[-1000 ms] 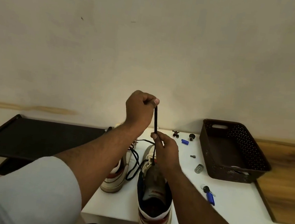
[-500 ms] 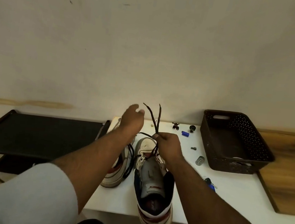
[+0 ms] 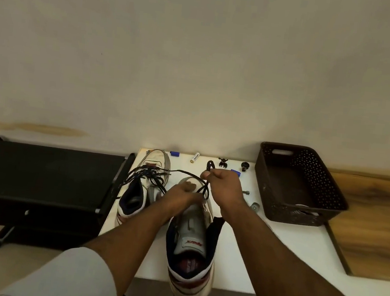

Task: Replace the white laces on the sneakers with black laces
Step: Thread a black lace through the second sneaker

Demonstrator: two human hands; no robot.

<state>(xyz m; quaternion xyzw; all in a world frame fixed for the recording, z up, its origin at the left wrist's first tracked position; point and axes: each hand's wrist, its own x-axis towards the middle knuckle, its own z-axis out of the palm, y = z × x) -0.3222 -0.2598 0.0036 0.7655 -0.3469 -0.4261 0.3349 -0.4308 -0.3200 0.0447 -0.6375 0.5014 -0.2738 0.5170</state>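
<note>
1. Two sneakers on white table: near sneaker in front, far sneaker to its left, already laced black.
2. Right hand pinching black lace above toe of near sneaker.
3. Left hand curled at eyelets of near sneaker; grip itself not visible.
4. Brown basket further right.
</note>
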